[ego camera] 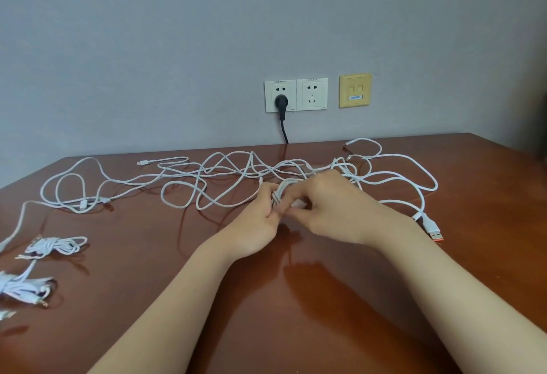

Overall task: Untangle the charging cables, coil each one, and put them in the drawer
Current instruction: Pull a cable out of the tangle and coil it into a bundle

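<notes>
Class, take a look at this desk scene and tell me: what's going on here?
A person is working on a white charging cable over a brown table. The left hand grips a small coil while the right hand pinches it from the other side. Behind the hands, a tangle of loose white cables sprawls across the table. A coiled bundle and a second bundle lie at the left edge. An orange-tipped USB plug lies to the right. No drawer is in view.

A glossy reddish-brown wooden table (296, 314) carries a loose tangle of white charging cables (225, 172) across its far half. Near its left edge lie a coiled bundle (56, 244) and, nearer the viewer, a second coiled bundle (23, 287). An orange-tipped USB plug (433, 230) lies at right.
</notes>
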Motion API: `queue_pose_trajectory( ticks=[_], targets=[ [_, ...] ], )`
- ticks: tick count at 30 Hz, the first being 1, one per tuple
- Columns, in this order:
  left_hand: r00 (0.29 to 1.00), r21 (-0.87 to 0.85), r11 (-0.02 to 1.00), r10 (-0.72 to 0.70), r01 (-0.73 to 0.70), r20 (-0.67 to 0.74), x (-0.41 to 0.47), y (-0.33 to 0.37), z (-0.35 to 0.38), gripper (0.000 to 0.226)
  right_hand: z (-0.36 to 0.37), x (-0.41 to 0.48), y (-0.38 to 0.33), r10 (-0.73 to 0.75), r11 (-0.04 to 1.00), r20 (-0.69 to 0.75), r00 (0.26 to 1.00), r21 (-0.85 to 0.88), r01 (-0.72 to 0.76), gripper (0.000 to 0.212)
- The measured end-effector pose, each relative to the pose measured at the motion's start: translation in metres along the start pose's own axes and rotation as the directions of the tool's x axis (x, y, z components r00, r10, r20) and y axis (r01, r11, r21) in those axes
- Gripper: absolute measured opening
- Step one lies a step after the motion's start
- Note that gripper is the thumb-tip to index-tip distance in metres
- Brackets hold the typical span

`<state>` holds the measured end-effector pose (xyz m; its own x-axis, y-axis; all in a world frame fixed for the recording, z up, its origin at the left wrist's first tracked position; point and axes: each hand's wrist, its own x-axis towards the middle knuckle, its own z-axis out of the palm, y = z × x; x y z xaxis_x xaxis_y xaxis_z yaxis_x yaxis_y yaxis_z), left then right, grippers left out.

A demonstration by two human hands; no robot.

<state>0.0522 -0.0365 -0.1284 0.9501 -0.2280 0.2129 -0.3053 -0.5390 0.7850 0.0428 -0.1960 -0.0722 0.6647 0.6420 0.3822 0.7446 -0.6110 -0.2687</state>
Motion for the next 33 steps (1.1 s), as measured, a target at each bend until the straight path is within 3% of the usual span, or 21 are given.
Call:
queue_pose_trajectory(
  ticks=[4,9,16,22,30,33],
  targets=[
    [0.998,0.115,0.992,0.050,-0.053,0.033,-0.003,0.008,0.002,0.022,0.002,0.003,0.008,0.136,0.951,-0.050,0.989,0.288,-0.116,0.011],
    [0.996,0.104,0.991,0.081,-0.084,0.034,-0.004,0.009,0.003,0.018,0.010,0.004,0.014,0.283,0.758,-0.012,0.959,0.616,-0.215,0.020],
    [0.993,-0.015,0.996,0.089,-0.088,0.082,-0.004,0.006,0.002,0.024,0.009,0.003,0.017,0.285,0.636,0.032,0.958,0.741,-0.214,0.017],
    [0.991,-0.182,0.979,0.107,-0.092,0.075,-0.004,0.009,0.007,0.011,0.013,0.007,0.017,0.345,0.597,-0.071,0.936,0.786,-0.160,0.024],
    [0.994,-0.193,0.975,0.112,-0.109,0.004,-0.005,0.012,0.009,0.017,0.014,0.008,0.009,0.392,0.685,-0.278,0.877,0.725,-0.076,0.032],
    [0.994,-0.233,0.966,0.105,-0.108,-0.024,-0.003,0.013,0.014,0.011,0.013,0.007,0.006,0.441,0.632,-0.273,0.855,0.771,-0.080,0.030]
  ],
)
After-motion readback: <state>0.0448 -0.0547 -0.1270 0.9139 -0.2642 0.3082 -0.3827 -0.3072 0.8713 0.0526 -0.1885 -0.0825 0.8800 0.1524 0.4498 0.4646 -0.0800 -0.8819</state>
